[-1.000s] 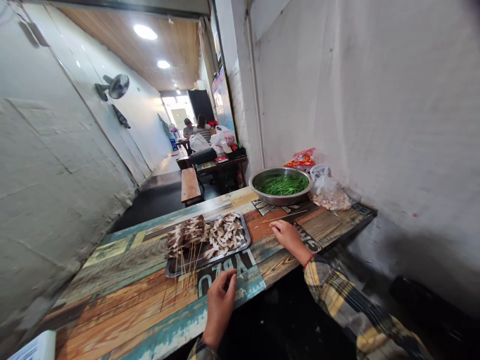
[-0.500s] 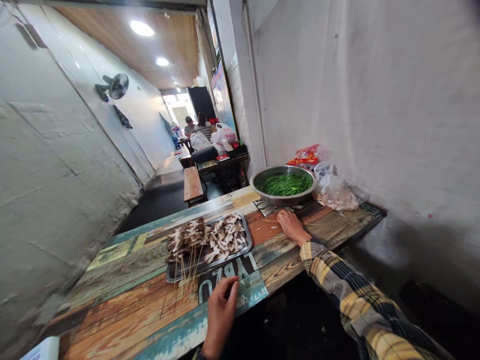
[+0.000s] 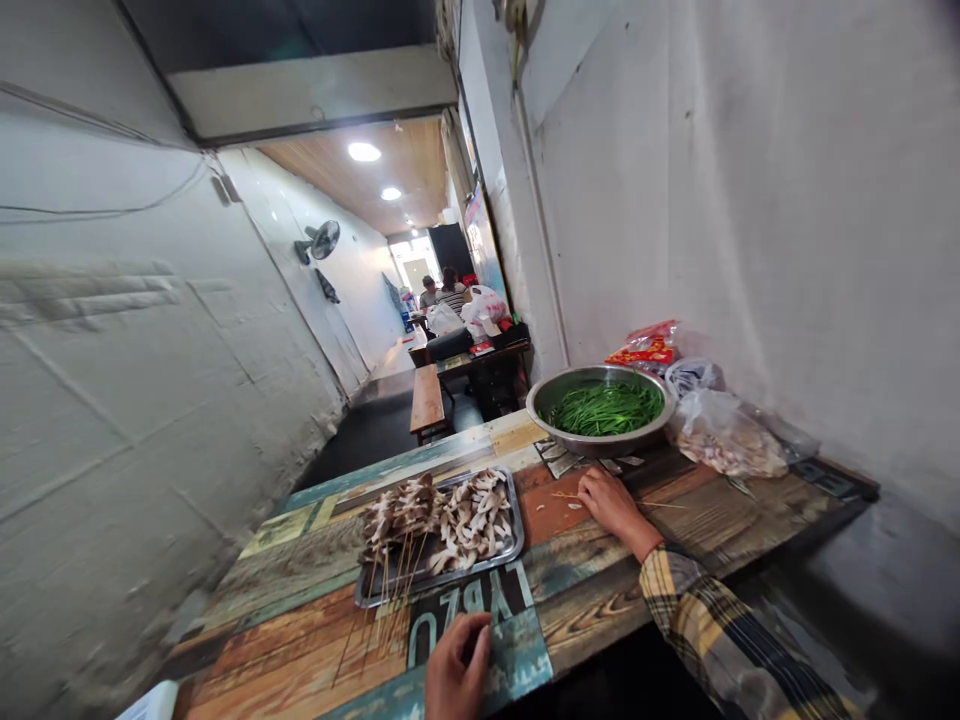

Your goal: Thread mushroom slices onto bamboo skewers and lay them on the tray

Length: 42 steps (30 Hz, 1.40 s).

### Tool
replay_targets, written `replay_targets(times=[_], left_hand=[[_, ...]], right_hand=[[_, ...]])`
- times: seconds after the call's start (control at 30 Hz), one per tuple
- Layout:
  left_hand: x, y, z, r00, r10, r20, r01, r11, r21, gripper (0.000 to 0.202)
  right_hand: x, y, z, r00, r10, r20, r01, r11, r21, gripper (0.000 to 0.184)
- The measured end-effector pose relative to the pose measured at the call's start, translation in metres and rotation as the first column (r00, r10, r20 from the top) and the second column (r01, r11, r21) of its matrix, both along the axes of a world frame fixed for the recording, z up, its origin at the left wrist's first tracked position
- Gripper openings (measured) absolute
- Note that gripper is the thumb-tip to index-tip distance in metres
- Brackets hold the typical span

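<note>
My right hand [image 3: 611, 505] rests on the table with bent fingers closed over a thin bamboo skewer [image 3: 664, 504], whose ends stick out on both sides. Near the front edge, my left hand [image 3: 459, 665] is curled, thumb close to the forefinger; whatever may be inside is hidden. Beyond it lies a metal tray [image 3: 517, 540]. Loose torn mushrooms [image 3: 474, 520] fill its right part. On its left are mushrooms threaded on skewers [image 3: 401, 510], the bare sticks pointing toward me over the rim.
A steel basin [image 3: 551, 425] of green chives [image 3: 607, 408] stands behind my right hand. Right of it are a clear bag of pale pieces [image 3: 727, 440] and a red packet [image 3: 645, 343] by the wall. A white object [image 3: 150, 702] sits at the lower left. Two people [image 3: 448, 290] sit farther back.
The view has tilted up and turned left, so everything sits lower and further right. My right hand stays at the skewer on the table; my left hand remains curled by the front edge.
</note>
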<state>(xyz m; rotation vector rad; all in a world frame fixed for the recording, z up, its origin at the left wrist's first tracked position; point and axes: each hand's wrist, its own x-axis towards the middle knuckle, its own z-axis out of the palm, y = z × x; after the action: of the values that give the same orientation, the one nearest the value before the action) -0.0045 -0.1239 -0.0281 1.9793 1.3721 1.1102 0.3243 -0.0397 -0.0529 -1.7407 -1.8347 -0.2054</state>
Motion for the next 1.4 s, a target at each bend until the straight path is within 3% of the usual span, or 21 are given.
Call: replay_targets(times=[0.2,0.4,0.53,0.63,0.7,0.8,0.97,1.1,1.2,1.27,1.37,1.4], left_hand=[[0.008,0.001,0.007,0.999,0.041,0.012,-0.041,0.999,-0.023,0.044],[0.040,0.017,0.037,0.996,0.005,-0.092,0.006,0.993,0.120,0.030],[0.068,0.036,0.060,0.979,-0.037,-0.202,0.089,0.963,0.255,0.023],[0.095,0.049,0.071,0.940,-0.052,-0.338,0.183,0.911,0.370,0.026],[0.114,0.054,0.075,0.888,-0.109,-0.446,0.299,0.875,0.381,0.028],[0.134,0.057,0.074,0.789,-0.224,-0.572,0.455,0.838,0.300,0.018],[0.118,0.068,0.082,0.695,-0.254,-0.673,0.521,0.823,0.227,0.028],[0.107,0.082,0.106,0.808,-0.184,-0.560,0.403,0.866,0.296,0.030],[0.128,0.091,0.116,0.883,-0.121,-0.453,0.309,0.878,0.367,0.029],[0.150,0.097,0.113,0.890,-0.144,-0.432,0.318,0.875,0.364,0.028],[0.173,0.106,0.096,0.868,-0.241,-0.433,0.396,0.863,0.313,0.017],[0.175,0.109,0.089,0.870,-0.260,-0.418,0.405,0.862,0.306,0.026]], right_hand=[[-0.010,-0.007,0.006,0.998,-0.034,0.052,0.031,0.998,0.050,0.021],[-0.014,-0.022,0.016,0.996,0.016,0.090,-0.020,0.998,0.052,0.023],[-0.021,-0.040,0.029,0.987,0.083,0.134,-0.092,0.994,0.063,0.022],[-0.030,-0.053,0.043,0.983,0.093,0.160,-0.108,0.990,0.089,0.024],[-0.036,-0.062,0.053,0.979,0.090,0.185,-0.110,0.989,0.096,0.026],[-0.037,-0.076,0.059,0.973,0.128,0.193,-0.148,0.985,0.089,0.028],[-0.012,-0.104,0.039,0.984,0.114,0.140,-0.126,0.989,0.078,0.030],[0.013,-0.113,0.013,0.998,0.031,0.057,-0.030,0.999,-0.023,0.029],[0.020,-0.111,0.006,0.999,-0.045,-0.009,0.044,0.992,-0.115,0.030],[0.020,-0.110,0.007,0.997,-0.070,-0.038,0.064,0.987,-0.145,0.030],[0.019,-0.110,0.011,0.995,-0.088,-0.042,0.080,0.982,-0.172,0.031],[0.019,-0.110,0.012,0.995,-0.090,-0.036,0.082,0.980,-0.179,0.032]])
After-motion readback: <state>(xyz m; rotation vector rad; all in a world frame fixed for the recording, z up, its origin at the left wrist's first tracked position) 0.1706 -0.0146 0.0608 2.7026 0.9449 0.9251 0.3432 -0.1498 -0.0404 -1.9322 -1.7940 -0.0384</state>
